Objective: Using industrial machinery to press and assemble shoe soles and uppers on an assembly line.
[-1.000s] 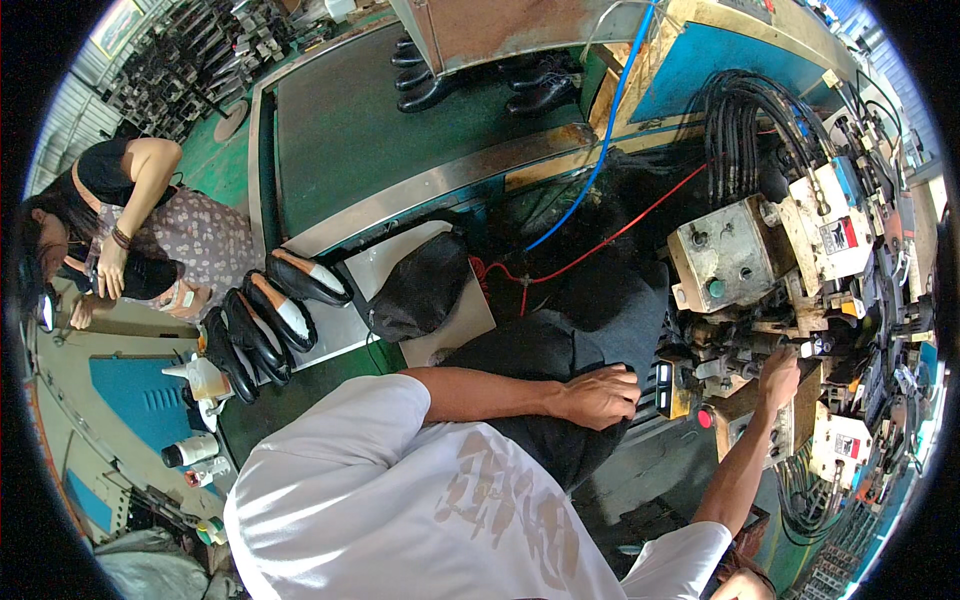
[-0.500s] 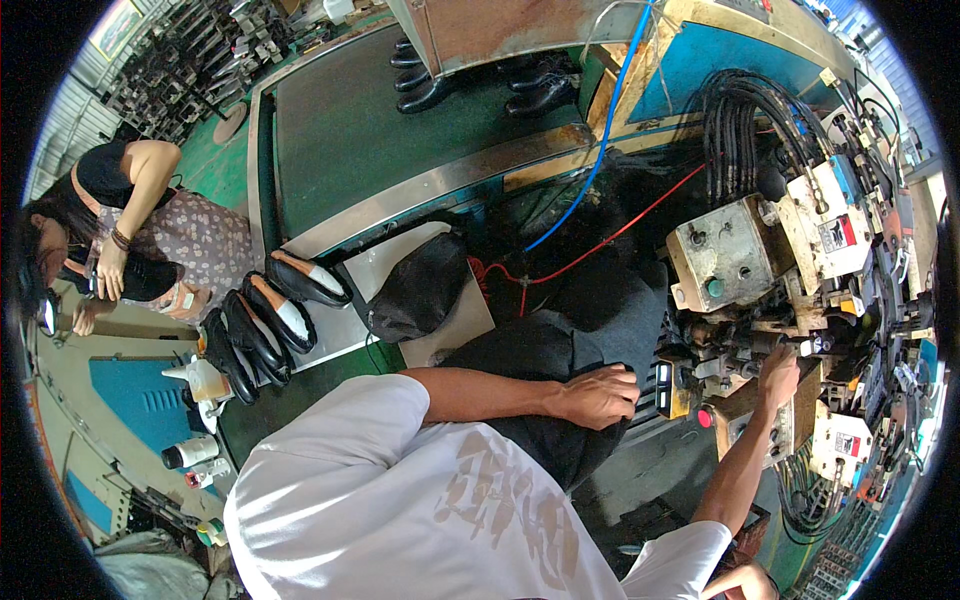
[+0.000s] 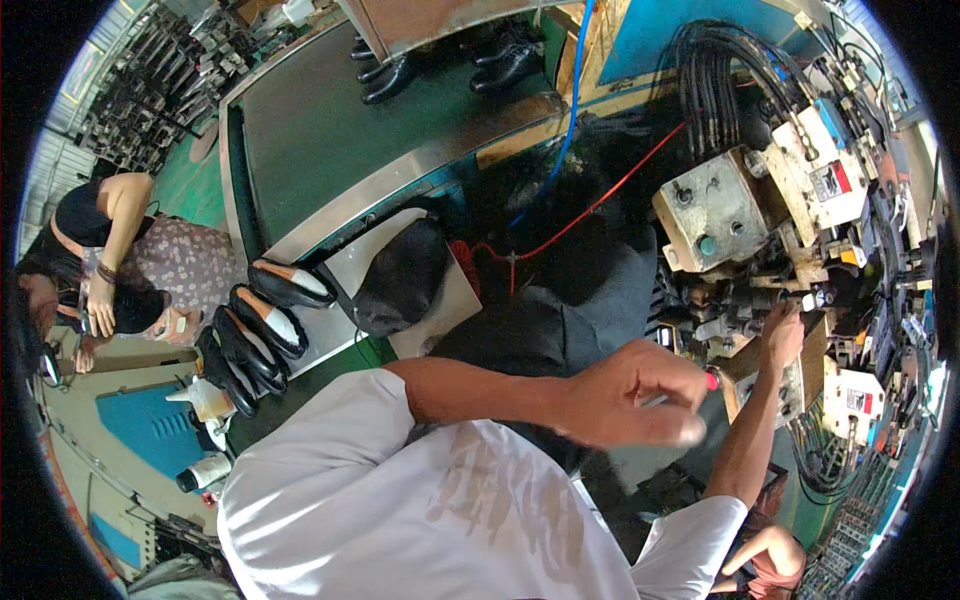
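White short-sleeved shirt (image 3: 330, 490), dark trousers (image 3: 530, 335)

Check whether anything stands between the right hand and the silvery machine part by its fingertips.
Nothing visible does: the right hand is right beside the silvery machine part, though whether they touch can't be told.

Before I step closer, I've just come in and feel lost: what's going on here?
A person in a white shirt has the right hand up at the machine; exactly what it touches is unclear. The left hand is partly curled in front of the body; whether it holds anything is hard to tell. Black shoes lie side by side at left, near a co-worker.
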A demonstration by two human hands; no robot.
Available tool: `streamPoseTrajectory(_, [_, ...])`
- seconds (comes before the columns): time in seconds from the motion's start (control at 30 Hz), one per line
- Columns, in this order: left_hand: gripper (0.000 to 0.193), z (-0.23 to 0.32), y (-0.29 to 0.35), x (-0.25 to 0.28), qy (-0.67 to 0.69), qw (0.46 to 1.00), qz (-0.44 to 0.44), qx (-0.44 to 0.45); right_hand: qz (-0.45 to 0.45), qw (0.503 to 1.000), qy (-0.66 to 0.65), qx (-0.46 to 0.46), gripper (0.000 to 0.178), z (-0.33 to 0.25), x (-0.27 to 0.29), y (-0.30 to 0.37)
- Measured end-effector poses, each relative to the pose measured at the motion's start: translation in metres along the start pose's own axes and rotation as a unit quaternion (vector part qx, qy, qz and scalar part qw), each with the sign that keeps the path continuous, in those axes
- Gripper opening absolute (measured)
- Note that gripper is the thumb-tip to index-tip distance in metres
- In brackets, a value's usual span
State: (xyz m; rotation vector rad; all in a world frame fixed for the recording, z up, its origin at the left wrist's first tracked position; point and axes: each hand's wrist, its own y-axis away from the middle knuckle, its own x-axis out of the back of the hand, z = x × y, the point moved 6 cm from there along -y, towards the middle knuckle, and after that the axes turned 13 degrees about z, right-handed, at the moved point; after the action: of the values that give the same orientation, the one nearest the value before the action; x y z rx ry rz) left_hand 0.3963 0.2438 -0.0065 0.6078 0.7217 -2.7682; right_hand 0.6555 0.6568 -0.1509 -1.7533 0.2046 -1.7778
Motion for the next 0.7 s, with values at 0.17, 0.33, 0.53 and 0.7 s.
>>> streamPoseTrajectory(0.17, [0.043,0.116,-0.018,-0.022,0.193,0.964,-0.052,-0.177,-0.007,1.000,-0.011,0.004,0.044,-0.015,0.006,-0.002])
streamPoseTrajectory(0.33, [0.045,0.125,-0.029,-0.031,0.298,0.949,-0.041,-0.095,-0.017,1.000,0.015,0.010,0.047,-0.005,-0.001,0.000])
streamPoseTrajectory(0.53, [0.049,0.117,-0.021,-0.034,0.334,0.942,0.032,0.024,-0.048,0.998,0.024,-0.020,0.050,-0.006,-0.007,-0.005])
streamPoseTrajectory(0.7, [0.045,0.078,-0.003,-0.045,0.368,0.930,-0.006,-0.003,-0.037,0.999,0.018,-0.029,0.049,-0.002,-0.017,-0.008])
